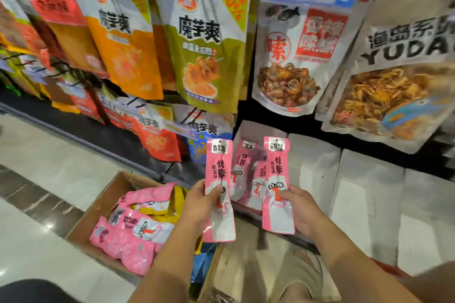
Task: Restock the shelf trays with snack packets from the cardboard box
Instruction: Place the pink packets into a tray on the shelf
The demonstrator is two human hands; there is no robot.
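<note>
Head view, left hand [199,202]: fingers and thumb clamped on the lower half of a pink packet [219,179], which is held upright.
Head view, right hand [302,211]: thumb pinches a second pink packet [278,179] the same way.
Head view, tray [270,130]: on the shelf just behind both packets, already part filled with matching packets standing face out.
Head view, cardboard box [103,206]: on the floor to the left, with more packets inside.
Doing it well: probably drop one packet in at a time, print forward and top up, behind the standing row, so nothing gets knocked over.
</note>
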